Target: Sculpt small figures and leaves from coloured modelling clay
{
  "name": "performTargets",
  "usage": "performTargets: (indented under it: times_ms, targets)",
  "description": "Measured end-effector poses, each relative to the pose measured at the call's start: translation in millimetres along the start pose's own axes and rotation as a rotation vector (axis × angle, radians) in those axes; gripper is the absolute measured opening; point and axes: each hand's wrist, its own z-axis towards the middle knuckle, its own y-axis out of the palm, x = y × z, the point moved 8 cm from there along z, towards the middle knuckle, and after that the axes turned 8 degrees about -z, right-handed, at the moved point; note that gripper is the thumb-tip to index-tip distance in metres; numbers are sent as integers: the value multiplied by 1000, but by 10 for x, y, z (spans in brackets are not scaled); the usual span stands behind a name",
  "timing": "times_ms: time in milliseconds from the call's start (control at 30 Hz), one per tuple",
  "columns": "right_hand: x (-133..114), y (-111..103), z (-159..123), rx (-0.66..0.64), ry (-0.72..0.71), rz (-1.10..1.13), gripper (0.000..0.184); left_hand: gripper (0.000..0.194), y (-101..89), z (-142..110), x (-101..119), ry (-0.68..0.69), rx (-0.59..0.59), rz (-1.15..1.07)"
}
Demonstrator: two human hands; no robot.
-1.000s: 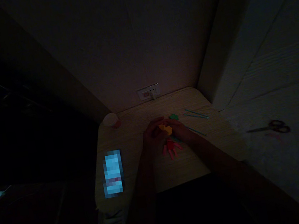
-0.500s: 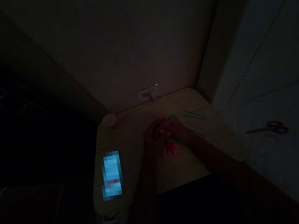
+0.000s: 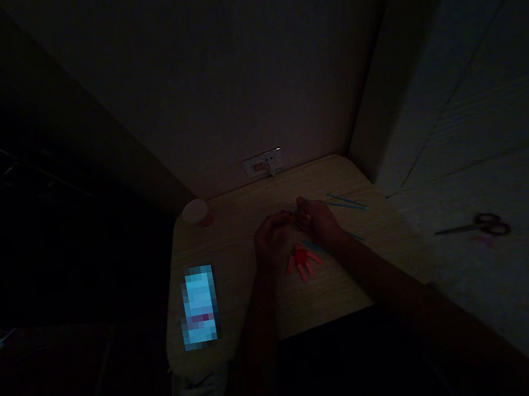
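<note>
The scene is very dark. My left hand (image 3: 269, 236) is curved above the tabletop, its fingertips meeting those of my right hand. Any item in its fingers is too dark to make out. My right hand (image 3: 318, 221) is closed, with a small yellow-orange spot showing among its fingers; what it grips is unclear. Just below the hands, a small red figure with pink limbs (image 3: 301, 258) lies flat on the wooden tabletop (image 3: 236, 243). A bluish strip (image 3: 311, 245) lies partly under my right wrist.
Thin blue-green sticks (image 3: 347, 201) lie right of my hands. A round tub (image 3: 196, 213) stands at the back left, and a lit, blurred-out screen (image 3: 199, 308) lies at the front left. Scissors (image 3: 483, 225) rest on a pale surface to the right. A wall socket (image 3: 263, 163) is behind.
My hands have drawn slightly apart, and the right one has turned with its fingers higher. The green round piece seen behind them earlier is out of sight. The red figure stays put.
</note>
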Motion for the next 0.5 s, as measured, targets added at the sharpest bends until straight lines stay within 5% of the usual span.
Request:
performTargets:
  times_ms: [100,233,367,500]
  targets:
    - [-66,16,-38,4,6,6,33,36,5,20,81,46,71,-28]
    - [-246,99,-105,-88,-51,57,56,33,-20,71,135,75,196,-116]
    - [-515,229,-175,-114,-281,21,50,36,67,93,169,40,215,-285]
    - [-718,547,-356,-156,-571,-379,39,59,257,120,270,-75,110,-363]
